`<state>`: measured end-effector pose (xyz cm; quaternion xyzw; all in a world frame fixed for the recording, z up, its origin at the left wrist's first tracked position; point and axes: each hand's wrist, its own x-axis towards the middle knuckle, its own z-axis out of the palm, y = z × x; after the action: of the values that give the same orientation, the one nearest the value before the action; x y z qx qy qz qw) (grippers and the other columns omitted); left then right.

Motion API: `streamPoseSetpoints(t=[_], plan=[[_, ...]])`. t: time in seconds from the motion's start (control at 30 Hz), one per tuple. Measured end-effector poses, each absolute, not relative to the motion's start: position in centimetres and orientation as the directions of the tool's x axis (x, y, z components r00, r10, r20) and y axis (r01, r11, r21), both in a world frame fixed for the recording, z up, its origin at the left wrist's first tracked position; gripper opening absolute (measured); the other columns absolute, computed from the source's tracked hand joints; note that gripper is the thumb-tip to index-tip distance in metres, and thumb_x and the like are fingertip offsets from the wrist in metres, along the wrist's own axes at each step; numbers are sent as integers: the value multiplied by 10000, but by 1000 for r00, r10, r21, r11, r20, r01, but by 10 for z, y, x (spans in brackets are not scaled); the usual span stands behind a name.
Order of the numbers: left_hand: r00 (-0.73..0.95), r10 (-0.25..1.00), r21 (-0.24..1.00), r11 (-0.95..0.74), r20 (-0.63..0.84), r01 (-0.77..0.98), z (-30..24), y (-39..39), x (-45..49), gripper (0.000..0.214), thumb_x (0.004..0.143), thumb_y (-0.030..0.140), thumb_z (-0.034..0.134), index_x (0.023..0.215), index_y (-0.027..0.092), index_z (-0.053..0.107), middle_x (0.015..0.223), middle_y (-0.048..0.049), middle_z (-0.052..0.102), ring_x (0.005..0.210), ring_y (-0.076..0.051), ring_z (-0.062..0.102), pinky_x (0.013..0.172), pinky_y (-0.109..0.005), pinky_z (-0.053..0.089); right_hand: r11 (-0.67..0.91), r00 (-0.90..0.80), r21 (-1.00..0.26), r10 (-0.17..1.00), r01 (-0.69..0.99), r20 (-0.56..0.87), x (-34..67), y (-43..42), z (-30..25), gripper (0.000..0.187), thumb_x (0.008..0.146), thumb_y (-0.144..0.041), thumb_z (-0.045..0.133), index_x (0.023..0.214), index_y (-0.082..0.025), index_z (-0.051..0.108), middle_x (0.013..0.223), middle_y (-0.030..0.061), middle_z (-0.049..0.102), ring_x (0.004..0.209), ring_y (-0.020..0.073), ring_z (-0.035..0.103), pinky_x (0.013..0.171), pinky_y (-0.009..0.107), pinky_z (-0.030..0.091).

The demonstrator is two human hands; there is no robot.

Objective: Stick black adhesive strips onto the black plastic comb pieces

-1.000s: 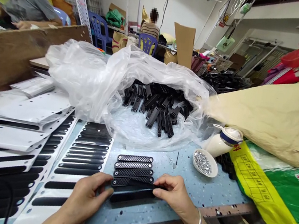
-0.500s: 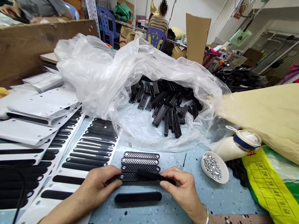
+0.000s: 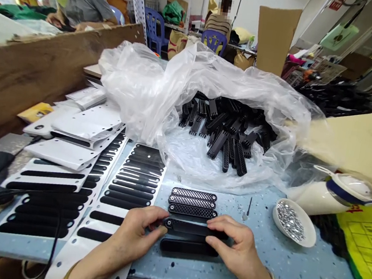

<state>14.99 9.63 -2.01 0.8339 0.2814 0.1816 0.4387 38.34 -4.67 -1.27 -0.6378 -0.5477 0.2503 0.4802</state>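
A crowded workshop bench: a blue speckled table with a wooden board along its left side. Farther back, one person sits on a blue chair and another bends over work at the upper left.

The left hand and the right hand are close together at the near edge of the table. Each pinches one end of a black strip between thumb and fingertips, holding it level and crosswise. Whether this strip rests on the table or hangs just above it cannot be told.

Just beyond the black strip, a row of three mesh-faced strips lies side by side, parallel and neatly lined up. That much looks laid out, and the held piece sits in line as a fourth. Just below it, touching or nearly so, lies a smooth black bar, partly under the fingers.

To the left of the hands are white slotted panels, with more stacked farther left. To the right, a small pin lies near a white dish of shiny bits. Beside the dish, a white bottle lies on its side.

Behind the row, an open clear plastic bag holds a large heap of loose black pieces. Far more of them are in the bag than laid out on the table.
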Motion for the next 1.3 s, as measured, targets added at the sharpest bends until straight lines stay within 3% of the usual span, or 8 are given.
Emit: streamPoseSetpoints(t=[0.3,0.47,1.3], plan=[[762,648,852,-408,16,329,-14,94,154,181,799,161,589,918,174,724,779,-33,737,646,-152,656,586,-261,517,98,281,-836,915,540,289,367,-43,-12,151,781,-158,688,904,-203,763,876,95,761,787,233,723,701,351,613],[759,650,862,-406,39,304,-15,94,153,193,811,164,593,945,170,731,820,-49,755,706,-170,682,661,-293,555,115,265,-813,912,570,314,365,-43,-14,160,780,-135,691,913,-191,759,889,98,762,794,232,725,703,355,617],[759,649,854,-417,42,309,-12,95,156,184,797,164,583,906,175,731,806,-41,755,692,-163,682,622,-263,550,103,259,-772,907,627,331,362,-40,-15,134,793,-155,682,901,-197,748,859,89,758,769,231,715,678,357,605]])
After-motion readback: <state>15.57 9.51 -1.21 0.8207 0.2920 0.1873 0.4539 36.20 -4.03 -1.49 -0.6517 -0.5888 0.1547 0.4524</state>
